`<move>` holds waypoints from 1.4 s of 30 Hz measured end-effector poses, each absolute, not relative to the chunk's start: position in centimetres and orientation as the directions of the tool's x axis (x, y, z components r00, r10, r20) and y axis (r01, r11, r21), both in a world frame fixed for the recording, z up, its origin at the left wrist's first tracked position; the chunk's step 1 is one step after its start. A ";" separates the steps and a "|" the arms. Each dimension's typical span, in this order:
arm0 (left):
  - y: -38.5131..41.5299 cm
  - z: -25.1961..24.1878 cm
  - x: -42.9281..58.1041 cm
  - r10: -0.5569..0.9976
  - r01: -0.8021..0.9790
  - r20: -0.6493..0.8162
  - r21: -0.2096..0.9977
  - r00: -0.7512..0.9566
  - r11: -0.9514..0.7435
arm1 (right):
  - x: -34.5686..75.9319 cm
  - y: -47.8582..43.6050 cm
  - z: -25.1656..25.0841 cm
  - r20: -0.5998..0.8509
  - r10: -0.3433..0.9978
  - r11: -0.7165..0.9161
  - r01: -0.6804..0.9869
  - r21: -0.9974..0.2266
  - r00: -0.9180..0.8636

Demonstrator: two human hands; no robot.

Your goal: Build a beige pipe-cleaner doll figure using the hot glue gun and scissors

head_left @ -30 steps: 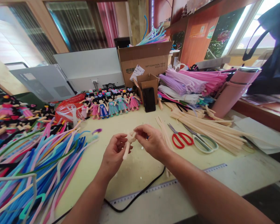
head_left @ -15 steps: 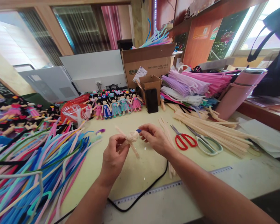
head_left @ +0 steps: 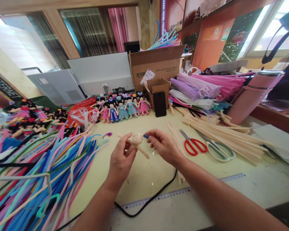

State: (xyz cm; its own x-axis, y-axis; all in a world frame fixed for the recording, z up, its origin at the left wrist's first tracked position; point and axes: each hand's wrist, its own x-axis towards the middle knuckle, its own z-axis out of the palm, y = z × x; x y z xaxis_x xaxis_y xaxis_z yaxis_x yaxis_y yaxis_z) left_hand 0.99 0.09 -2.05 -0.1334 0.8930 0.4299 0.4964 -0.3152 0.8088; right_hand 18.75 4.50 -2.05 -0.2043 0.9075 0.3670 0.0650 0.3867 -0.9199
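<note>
Over the middle of the table, my left hand point(head_left: 122, 154) is closed around a cream pipe-cleaner doll body point(head_left: 137, 139), which has a round wound head and thin limbs sticking out. Just right of the head, my right hand point(head_left: 162, 143) pinches a small dark blue piece point(head_left: 146, 136) between thumb and fingertips; its kind is too small to make out. A narrow gap shows between the blue piece and the head. Part of the doll body is hidden behind the left fingers. Several loose cream pipe cleaners point(head_left: 172, 134) lie beyond the right wrist.
Red-handled scissors point(head_left: 195, 146) and pale green-handled scissors point(head_left: 221, 151) lie at right, near cream pipe cleaners point(head_left: 221, 136). Coloured pipe cleaners point(head_left: 69, 163) cover the left. Finished dolls point(head_left: 122, 109), a phone point(head_left: 160, 104) and a pink flask point(head_left: 252, 96) stand behind. A ruler point(head_left: 178, 193) lies in front.
The doll body has turned in my left hand, its head now more upright. My right hand has drawn the blue piece slightly away from the head. The whole view has shifted a little.
</note>
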 end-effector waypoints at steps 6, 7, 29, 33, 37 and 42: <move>0.0 -2.1 1.2 0.911 0.449 0.401 0.834 -0.095 -0.320 | 18.9 4.3 -1.9 0.448 0.865 0.483 0.133 -0.865 -0.225; 0.0 -2.1 1.2 0.913 0.445 0.398 0.837 -0.093 -0.319 | 18.9 4.3 -1.8 0.447 0.865 0.483 0.135 -0.865 -0.229; 0.0 -1.9 1.6 0.937 0.354 0.338 0.890 -0.090 -0.287 | 18.5 4.4 -1.4 0.359 0.908 0.382 0.079 -0.921 -0.215; 0.0 -1.8 1.8 0.939 0.349 0.320 0.900 -0.126 -0.260 | 18.6 4.4 -1.5 0.357 0.910 0.378 0.069 -0.923 -0.213; 0.0 -2.0 1.7 0.935 0.360 0.340 0.889 -0.103 -0.283 | 18.6 4.4 -1.5 0.363 0.910 0.379 0.049 -0.924 -0.202; 0.0 -2.1 1.6 0.928 0.373 0.369 0.870 -0.058 -0.323 | 18.5 4.3 -1.3 0.360 0.909 0.374 0.031 -0.927 -0.210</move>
